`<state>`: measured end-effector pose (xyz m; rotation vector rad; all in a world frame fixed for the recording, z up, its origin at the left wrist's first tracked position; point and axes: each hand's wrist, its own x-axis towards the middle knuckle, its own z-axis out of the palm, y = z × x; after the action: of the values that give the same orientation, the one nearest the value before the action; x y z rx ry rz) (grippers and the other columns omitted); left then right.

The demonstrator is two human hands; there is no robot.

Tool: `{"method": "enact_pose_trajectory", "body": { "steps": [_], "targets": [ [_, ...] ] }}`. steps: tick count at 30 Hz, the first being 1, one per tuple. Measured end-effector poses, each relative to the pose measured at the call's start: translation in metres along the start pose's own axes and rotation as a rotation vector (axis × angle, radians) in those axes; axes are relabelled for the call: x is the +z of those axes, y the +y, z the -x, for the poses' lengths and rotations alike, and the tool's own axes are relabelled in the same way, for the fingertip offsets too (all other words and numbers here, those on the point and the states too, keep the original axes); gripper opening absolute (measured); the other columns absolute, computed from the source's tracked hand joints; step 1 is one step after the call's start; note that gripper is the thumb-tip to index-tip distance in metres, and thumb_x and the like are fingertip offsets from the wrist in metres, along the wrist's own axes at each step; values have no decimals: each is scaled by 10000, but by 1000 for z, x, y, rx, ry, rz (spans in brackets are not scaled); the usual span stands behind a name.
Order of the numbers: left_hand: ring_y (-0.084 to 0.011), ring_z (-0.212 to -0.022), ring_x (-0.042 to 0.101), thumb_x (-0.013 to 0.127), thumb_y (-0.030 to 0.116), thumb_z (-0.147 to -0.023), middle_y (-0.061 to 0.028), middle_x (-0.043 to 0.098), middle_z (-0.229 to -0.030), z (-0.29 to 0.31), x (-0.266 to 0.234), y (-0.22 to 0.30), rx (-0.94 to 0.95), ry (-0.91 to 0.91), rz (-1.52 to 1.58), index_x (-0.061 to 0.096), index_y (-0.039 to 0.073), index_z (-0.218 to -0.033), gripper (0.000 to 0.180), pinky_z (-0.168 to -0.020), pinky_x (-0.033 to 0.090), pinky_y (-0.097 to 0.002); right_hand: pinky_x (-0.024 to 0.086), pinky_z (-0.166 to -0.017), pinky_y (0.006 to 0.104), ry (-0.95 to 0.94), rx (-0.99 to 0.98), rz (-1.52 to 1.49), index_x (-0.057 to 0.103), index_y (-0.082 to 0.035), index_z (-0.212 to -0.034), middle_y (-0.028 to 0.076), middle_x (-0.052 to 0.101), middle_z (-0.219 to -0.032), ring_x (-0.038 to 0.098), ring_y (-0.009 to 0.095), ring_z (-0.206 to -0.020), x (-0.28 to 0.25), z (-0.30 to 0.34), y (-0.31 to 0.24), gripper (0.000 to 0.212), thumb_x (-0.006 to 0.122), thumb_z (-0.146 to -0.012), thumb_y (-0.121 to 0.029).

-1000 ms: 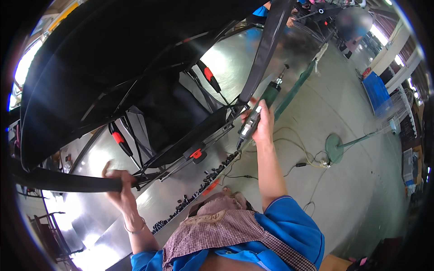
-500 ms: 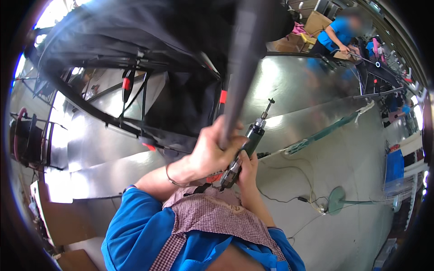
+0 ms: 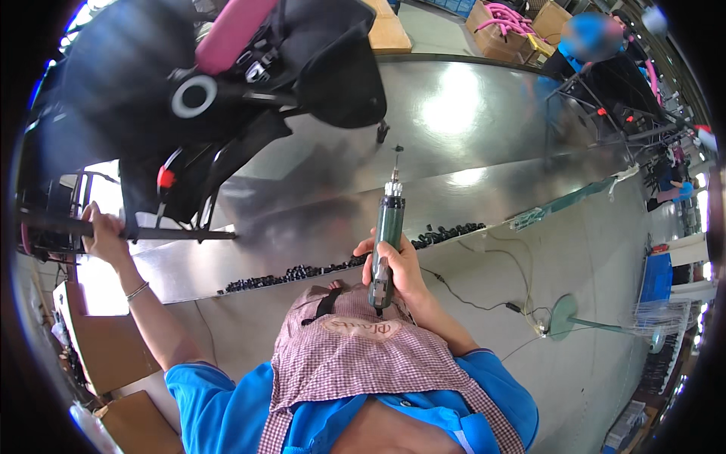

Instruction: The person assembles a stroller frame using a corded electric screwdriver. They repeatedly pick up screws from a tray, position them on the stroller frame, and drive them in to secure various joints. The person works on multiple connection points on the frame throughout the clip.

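My right hand point(image 3: 397, 265) holds a dark green electric screwdriver point(image 3: 389, 231) in front of my checked apron, its bit pointing away over the metal table. At the far left, my left hand point(image 3: 106, 236) is closed round a black tube of a baby stroller point(image 3: 189, 170). The stroller has black fabric, a pink padded bar point(image 3: 233, 34), a grey-ringed round joint point(image 3: 193, 96) and a red clip point(image 3: 165, 178). It takes up the upper left, partly beyond the picture's dark rim.
Small black parts point(image 3: 302, 271) lie along the near edge of the metal table point(image 3: 333, 174). A co-worker point(image 3: 594, 45) bends over another stroller point(image 3: 605, 106) at upper right. Cardboard boxes point(image 3: 113, 344) stand at left. Cables and a green-based stand fan point(image 3: 563, 337) are at right.
The stroller has turned and shifted left, with my left hand on its tube moving far left. The screwdriver in my right hand has swung upright and slightly left. The black parts now show.
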<state>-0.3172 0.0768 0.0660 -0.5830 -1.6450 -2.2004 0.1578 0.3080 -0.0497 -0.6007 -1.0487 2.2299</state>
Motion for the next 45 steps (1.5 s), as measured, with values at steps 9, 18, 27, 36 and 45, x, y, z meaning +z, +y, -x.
{"method": "enact_pose_trajectory", "body": {
  "steps": [9,18,27,36,45],
  "targets": [
    [-59,-430,383,686,146,-897,26,420,-525,-160,-194,-51,-35,62,-157,653,18,-957,145,-417,345,-224,535,-498,348,-5,216,95,417,4,-1099,186,643,-928,630,220,-533,27,-22,-4,278,566,-939,-167],
    [-284,-1021,598,659,106,-872,-142,626,-1071,89,56,-27,890,-183,-745,603,29,-1085,233,-883,490,-398,509,-469,327,79,193,121,433,1,-1169,207,645,-944,632,233,-533,12,-31,17,289,507,-976,-200],
    [-305,-1308,412,583,338,-904,-60,482,-1425,135,179,-134,855,-1042,-1348,508,78,-1370,539,-1151,239,-482,501,-448,298,136,163,52,430,-7,-1149,156,642,-919,631,201,-535,-14,-34,-6,306,550,-966,-220],
    [-283,-1193,528,640,242,-907,-63,575,-1314,133,286,-118,158,-691,-1604,636,60,-1197,342,-1031,388,-488,515,-470,315,407,-29,-103,448,-30,-1117,155,641,-919,633,195,-548,-138,22,-71,273,554,-967,-233],
    [-259,-1377,381,715,14,-810,-120,413,-1479,431,632,53,133,-1359,420,295,88,-1506,816,-1096,349,-402,514,-482,343,699,-131,-66,418,-26,-1126,192,628,-938,638,230,-566,-242,91,-128,283,531,-946,-212]
  ]
}}
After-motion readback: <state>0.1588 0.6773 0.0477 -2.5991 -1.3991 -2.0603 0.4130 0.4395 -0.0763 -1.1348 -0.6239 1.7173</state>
